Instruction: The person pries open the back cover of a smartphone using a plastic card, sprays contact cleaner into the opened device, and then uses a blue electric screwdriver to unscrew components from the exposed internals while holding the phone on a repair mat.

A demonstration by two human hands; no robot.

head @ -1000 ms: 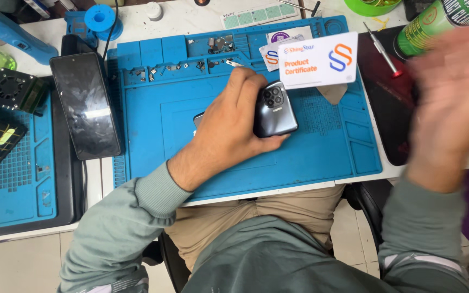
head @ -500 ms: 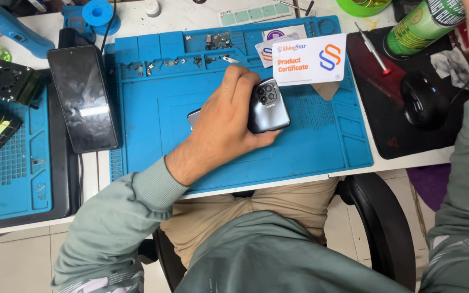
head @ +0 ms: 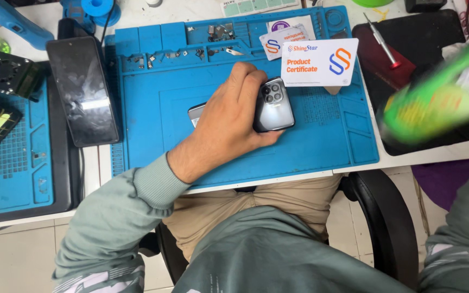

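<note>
The phone (head: 274,106) lies camera-side up near the middle of the blue mat (head: 321,141), its long axis running away from the person, under the left hand (head: 229,116). That hand is curled over it, fingers pressed on its top edge and thumb along its near side. A blurred green bottle (head: 435,97) crosses at right; the right hand itself cannot be made out.

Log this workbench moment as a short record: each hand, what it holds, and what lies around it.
left hand: rests on a grey phone, camera side up, fingers over its edge
right hand: hidden behind a blurred green bottle
surface: blue repair mat
on the mat: white card, small metal parts
left of mat: dark phone, screen up
</note>
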